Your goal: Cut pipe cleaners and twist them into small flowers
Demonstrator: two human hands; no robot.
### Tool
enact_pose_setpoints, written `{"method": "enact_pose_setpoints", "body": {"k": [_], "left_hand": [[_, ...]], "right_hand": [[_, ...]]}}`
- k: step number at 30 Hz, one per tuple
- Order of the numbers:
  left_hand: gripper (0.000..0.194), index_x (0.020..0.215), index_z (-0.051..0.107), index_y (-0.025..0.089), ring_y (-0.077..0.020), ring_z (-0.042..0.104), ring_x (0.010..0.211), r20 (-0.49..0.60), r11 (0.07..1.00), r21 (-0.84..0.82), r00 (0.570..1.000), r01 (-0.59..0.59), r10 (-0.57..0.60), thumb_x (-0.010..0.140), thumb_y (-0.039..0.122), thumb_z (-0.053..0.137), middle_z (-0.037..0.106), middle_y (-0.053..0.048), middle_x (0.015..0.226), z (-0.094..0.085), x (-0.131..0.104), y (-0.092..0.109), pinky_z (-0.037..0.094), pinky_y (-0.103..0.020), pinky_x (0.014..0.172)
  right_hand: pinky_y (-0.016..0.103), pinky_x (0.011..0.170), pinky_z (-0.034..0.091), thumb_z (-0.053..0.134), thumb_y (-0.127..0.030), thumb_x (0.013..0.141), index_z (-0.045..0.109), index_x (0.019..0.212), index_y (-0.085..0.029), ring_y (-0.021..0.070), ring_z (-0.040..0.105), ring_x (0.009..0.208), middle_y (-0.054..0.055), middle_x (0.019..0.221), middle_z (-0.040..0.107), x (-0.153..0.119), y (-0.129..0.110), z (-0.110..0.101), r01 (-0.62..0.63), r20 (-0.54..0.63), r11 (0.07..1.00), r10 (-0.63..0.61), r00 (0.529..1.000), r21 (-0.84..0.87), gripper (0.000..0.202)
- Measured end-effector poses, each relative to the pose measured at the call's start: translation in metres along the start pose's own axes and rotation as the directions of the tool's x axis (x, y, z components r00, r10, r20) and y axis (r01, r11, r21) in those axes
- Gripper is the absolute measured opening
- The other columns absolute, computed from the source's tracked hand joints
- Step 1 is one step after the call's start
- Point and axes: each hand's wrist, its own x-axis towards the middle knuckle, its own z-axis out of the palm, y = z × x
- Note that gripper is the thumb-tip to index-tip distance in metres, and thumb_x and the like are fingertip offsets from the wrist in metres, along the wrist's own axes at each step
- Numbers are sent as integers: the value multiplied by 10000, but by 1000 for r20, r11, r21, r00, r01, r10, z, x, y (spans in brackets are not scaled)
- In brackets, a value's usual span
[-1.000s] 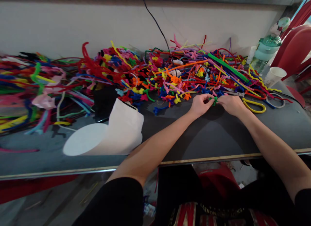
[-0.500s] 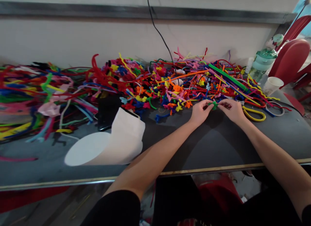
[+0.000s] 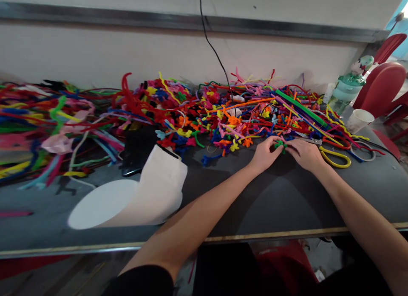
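A small green pipe-cleaner flower (image 3: pixel 280 145) is pinched between my two hands just above the dark tabletop. My left hand (image 3: pixel 266 153) grips its left side with thumb and fingers. On the other side my right hand (image 3: pixel 304 153) has its fingertips closed at the flower's right edge; they partly hide it. Scissors with a yellow and a red handle (image 3: pixel 336 157) lie just right of my right hand, their blades partly behind it. Beyond my hands spreads a heap of coloured pipe cleaners and small flowers (image 3: pixel 234 130).
A roll of white paper (image 3: pixel 159 183) lies left of my forearm, beside a black flat object (image 3: pixel 135 149). More pipe cleaners (image 3: pixel 47 126) cover the table's left. A paper cup (image 3: pixel 360 119) and a teal-lidded bottle (image 3: pixel 347 88) stand at right. A black cable (image 3: pixel 212 47) hangs over the heap.
The view has shifted slightly, so the scene sits a little lower. Both hands have closed in around the green flower, which now shows more of its petals. The scissors' blades show more.
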Motion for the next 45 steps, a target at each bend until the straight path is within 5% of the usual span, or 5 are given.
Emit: {"method": "enact_pose_setpoints", "body": {"k": [8, 31, 41, 45], "left_hand": [[206, 1060, 601, 156, -126, 600, 739, 81, 999, 44, 997, -5, 2, 863, 176, 544, 660, -30, 856, -2, 0, 5, 454, -246, 699], [210, 1027, 624, 158, -97, 478, 583, 88, 996, 84, 996, -29, 21, 835, 199, 550, 562, 23, 683, -4, 1, 0, 386, -230, 588], [249, 1075, 569, 174, -102, 533, 616, 43, 1000, 1, 999, 29, -29, 843, 256, 602, 590, 26, 710, -3, 1, 1, 403, -232, 617], [373, 1112, 536, 177, -118, 570, 658, -11, 995, -64, 997, 74, -75, 813, 352, 676, 623, 18, 737, -2, 1, -3, 435, -246, 661]], "right_hand": [[265, 677, 413, 446, -240, 986, 686, 999, -213, 180, 671, 953, 53, 1027, 742, 2, -8, -6, 46, 186, 980, -10, 983, -193, 242], [265, 587, 350, 431, -164, 958, 674, 1023, -230, 182, 671, 1016, 28, 1056, 746, 4, -14, -9, 4, 271, 981, 49, 961, -193, 261], [266, 636, 393, 399, -299, 990, 649, 1118, -237, 189, 669, 905, 50, 1056, 741, 2, -15, -7, -74, 169, 990, 94, 981, -121, 287], [269, 669, 400, 365, -286, 993, 681, 992, -220, 182, 660, 799, 44, 914, 748, 1, -12, -3, -94, 120, 994, 99, 988, -49, 323]]}}
